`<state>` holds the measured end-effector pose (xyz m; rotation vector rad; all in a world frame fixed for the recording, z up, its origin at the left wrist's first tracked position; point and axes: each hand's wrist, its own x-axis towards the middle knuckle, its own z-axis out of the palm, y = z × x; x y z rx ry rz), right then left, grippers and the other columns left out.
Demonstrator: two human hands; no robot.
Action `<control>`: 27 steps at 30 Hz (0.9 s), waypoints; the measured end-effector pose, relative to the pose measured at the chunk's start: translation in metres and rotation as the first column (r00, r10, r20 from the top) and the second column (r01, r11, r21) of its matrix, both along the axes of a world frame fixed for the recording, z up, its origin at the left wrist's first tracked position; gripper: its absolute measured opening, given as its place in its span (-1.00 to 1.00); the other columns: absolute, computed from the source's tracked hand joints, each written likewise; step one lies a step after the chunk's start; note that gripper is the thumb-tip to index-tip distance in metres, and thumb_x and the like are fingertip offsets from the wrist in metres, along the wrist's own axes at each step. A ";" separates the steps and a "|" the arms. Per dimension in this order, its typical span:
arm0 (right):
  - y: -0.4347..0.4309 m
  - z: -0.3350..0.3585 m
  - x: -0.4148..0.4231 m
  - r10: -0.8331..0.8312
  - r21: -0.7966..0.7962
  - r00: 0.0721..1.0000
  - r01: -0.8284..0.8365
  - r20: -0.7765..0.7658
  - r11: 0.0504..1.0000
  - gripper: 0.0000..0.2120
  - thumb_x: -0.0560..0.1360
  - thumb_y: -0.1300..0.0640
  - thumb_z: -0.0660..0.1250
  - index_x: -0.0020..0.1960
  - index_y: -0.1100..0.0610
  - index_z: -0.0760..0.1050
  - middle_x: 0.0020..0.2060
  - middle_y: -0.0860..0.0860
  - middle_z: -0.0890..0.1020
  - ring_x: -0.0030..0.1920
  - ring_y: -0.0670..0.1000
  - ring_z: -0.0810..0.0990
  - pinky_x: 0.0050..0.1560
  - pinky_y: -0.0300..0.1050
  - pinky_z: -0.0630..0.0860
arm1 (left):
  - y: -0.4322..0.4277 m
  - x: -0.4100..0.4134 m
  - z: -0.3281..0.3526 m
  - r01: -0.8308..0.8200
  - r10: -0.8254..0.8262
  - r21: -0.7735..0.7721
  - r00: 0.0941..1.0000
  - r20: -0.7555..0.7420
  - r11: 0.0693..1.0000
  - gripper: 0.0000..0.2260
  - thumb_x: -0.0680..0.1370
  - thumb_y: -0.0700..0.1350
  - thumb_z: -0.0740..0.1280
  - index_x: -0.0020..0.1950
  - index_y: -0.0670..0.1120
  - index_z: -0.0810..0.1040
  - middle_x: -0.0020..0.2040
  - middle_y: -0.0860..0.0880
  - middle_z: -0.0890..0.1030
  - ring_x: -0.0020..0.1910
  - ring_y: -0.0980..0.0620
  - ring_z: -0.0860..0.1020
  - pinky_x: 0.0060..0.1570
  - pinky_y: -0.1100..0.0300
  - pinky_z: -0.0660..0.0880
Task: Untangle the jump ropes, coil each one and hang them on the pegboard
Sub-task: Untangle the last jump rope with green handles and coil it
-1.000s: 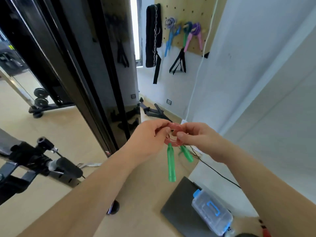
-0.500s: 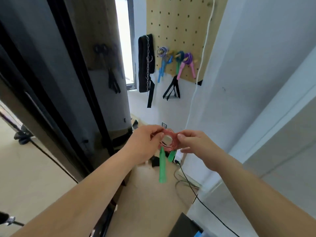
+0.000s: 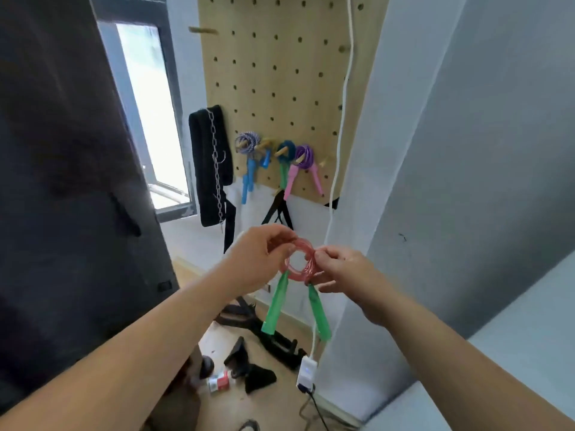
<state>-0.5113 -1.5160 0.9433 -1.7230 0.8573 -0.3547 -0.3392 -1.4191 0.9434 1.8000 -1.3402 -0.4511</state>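
Note:
A red jump rope [image 3: 299, 259], wound into a small coil, is held at chest height between both hands. My left hand [image 3: 258, 258] pinches its left side and my right hand [image 3: 342, 269] pinches its right side. Its two green handles [image 3: 275, 306] hang down below the coil. Ahead stands the wooden pegboard [image 3: 280, 73]. Three coiled ropes hang on its lower pegs: a striped one with blue handles [image 3: 249, 150], a teal one with a green handle [image 3: 285, 157] and a purple one with pink handles [image 3: 303, 164].
A black belt with a chain [image 3: 211, 163] hangs left of the board. A white cord [image 3: 342, 119] runs down the wall corner to a white adapter [image 3: 306, 373]. Black straps and a small bottle [image 3: 217, 382] lie on the floor. A dark cabinet [image 3: 62, 181] stands left.
The view has come closer to the pegboard and tilted up. Both hands keep hold of the red coil, and the green handles now hang spread apart.

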 end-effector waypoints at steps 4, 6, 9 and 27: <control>-0.083 0.006 0.073 -0.129 -0.024 0.991 0.130 0.043 0.991 -0.77 0.65 -0.02 0.30 0.07 0.11 0.63 -0.05 0.11 0.76 0.01 0.11 0.73 0.09 0.04 0.61 | -0.108 0.074 0.010 0.109 -0.110 0.016 0.994 0.013 0.994 -0.85 0.63 -0.18 0.35 0.12 0.01 0.66 -0.11 0.06 0.72 -0.23 0.16 0.67 -0.06 0.19 0.63; -0.118 0.011 0.106 -0.218 -0.022 0.973 0.220 0.082 0.975 -0.81 0.64 0.07 0.34 0.09 0.19 0.63 -0.07 0.13 0.75 -0.09 -0.01 0.76 -0.10 -0.17 0.60 | -0.151 0.105 0.019 0.137 -0.138 0.038 0.990 0.039 0.990 -0.86 0.63 -0.15 0.34 0.11 0.04 0.65 -0.13 0.07 0.70 -0.22 0.21 0.65 -0.12 0.27 0.58; -0.164 0.015 0.142 -0.347 -0.041 0.932 0.353 0.105 0.935 -0.84 0.63 0.14 0.36 0.10 0.23 0.62 -0.08 0.18 0.75 -0.17 -0.06 0.74 -0.27 -0.31 0.53 | -0.208 0.140 0.029 0.165 -0.168 0.046 0.984 0.059 0.985 -0.88 0.64 -0.11 0.34 0.11 0.06 0.64 -0.12 0.09 0.68 -0.17 0.16 0.63 -0.10 0.26 0.56; -0.344 -0.028 0.229 -0.574 -0.199 0.818 0.560 -0.020 0.804 -0.93 0.65 0.11 0.26 0.04 0.08 0.49 -0.08 0.02 0.61 -0.08 0.06 0.58 -0.13 -0.07 0.46 | -0.412 0.208 0.008 0.215 -0.250 0.151 0.929 0.272 0.965 -0.77 0.62 -0.16 0.31 0.20 0.08 0.62 -0.03 0.07 0.66 -0.29 0.17 0.55 -0.29 0.20 0.54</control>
